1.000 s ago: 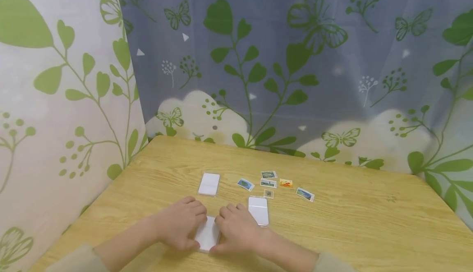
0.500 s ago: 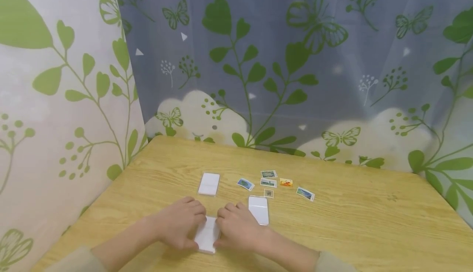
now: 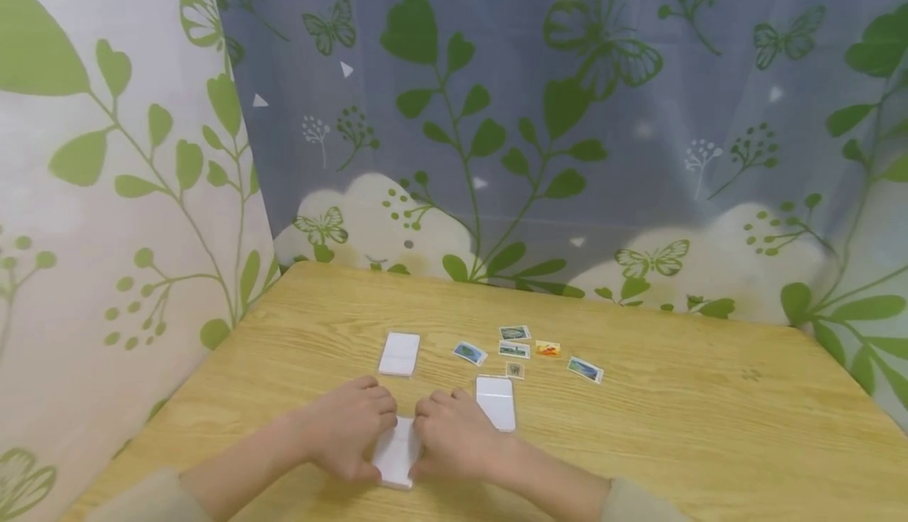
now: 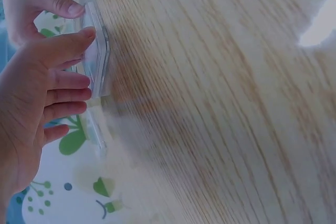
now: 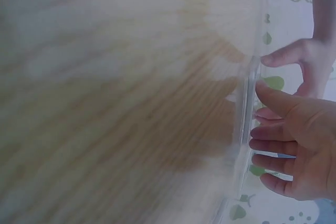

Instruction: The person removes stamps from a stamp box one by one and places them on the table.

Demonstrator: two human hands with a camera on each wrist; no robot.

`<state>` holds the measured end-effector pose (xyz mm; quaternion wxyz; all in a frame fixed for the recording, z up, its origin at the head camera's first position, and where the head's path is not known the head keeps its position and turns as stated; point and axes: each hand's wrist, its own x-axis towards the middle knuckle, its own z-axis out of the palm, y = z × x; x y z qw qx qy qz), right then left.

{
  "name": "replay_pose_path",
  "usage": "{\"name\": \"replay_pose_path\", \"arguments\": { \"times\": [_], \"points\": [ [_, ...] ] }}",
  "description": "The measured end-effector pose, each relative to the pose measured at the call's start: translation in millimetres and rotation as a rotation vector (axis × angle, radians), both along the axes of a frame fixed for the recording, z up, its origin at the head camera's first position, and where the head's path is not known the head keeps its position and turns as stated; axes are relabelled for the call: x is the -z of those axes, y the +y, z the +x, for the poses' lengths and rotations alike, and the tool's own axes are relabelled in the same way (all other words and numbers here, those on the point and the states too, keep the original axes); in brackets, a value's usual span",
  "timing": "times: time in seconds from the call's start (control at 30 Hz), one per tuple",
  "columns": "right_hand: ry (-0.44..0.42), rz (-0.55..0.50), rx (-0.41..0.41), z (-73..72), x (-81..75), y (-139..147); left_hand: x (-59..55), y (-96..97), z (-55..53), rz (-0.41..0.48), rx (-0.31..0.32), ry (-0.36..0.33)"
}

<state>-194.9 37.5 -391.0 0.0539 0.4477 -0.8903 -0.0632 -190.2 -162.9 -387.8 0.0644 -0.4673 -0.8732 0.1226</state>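
Note:
A flat clear case with a white face (image 3: pixel 397 453) lies on the table near its front, between the two hands. My left hand (image 3: pixel 349 430) holds its left edge with thumb and fingers. On the opposite edge, my right hand (image 3: pixel 454 437) grips it the same way. In the left wrist view, the case's transparent layered rim (image 4: pixel 103 51) shows, with two layers that look slightly spread at one side. The right wrist view shows its thin side (image 5: pixel 247 111) at the thumb and fingertips. The hands hide parts of both long edges in the head view.
A similar white case (image 3: pixel 495 404) lies just beyond the right hand, and another case (image 3: pixel 400 354) farther back on the left. Several small picture stamps, including an orange stamp (image 3: pixel 548 348) and a blue stamp (image 3: pixel 585 369), lie scattered on the wooden table (image 3: pixel 674 427).
The head view has shifted slightly. My right thumb has moved a little to the right at the case's near corner. Both hands otherwise stay in place on the case.

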Motion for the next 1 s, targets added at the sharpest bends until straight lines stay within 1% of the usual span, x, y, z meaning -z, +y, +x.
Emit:
{"name": "replay_pose_path", "arguments": {
  "times": [0.1, 0.17, 0.3, 0.37, 0.5, 0.63, 0.67, 0.73, 0.83, 0.9, 1.0],
  "points": [
    [-0.054, -0.019, 0.033, -1.0, 1.2, 0.2, -0.9, 0.7, -1.0, -0.007, -0.002, -0.016],
    [-0.068, -0.030, 0.038, -1.7, 2.1, 0.4, -2.0, 0.4, -1.7, -0.008, -0.009, -0.028],
    [-0.058, -0.036, 0.028, -3.1, 2.3, 0.6, -5.1, 0.5, -2.5, -0.024, -0.025, -0.033],
    [-0.057, -0.035, 0.025, -3.1, 1.9, 0.3, -6.1, 1.1, -2.1, -0.038, -0.021, -0.020],
    [-0.059, -0.037, 0.023, -1.8, 2.4, -0.2, -7.0, 2.0, -0.1, -0.052, -0.015, -0.014],
    [-0.031, -0.023, 0.020, -2.2, 2.3, -1.1, -7.3, 1.3, 0.1, -0.046, -0.006, 0.006],
    [-0.022, -0.018, 0.018, -2.9, 2.2, -1.2, -7.2, 1.0, -0.1, -0.042, -0.006, 0.013],
    [-0.016, -0.013, 0.018, -4.5, 2.3, -0.8, -6.1, 0.6, -0.6, -0.028, -0.018, 0.006],
    [-0.022, -0.010, 0.019, -6.1, 2.3, 2.6, -3.5, 0.2, -1.9, 0.008, -0.029, -0.029],
    [-0.037, -0.029, 0.020, -6.8, 1.4, 6.1, -1.8, -0.7, -2.8, 0.039, -0.037, -0.056],
    [-0.058, -0.074, 0.027, -8.1, -4.0, 12.9, -1.6, -3.8, -5.7, 0.103, -0.050, -0.071]
  ]
}}
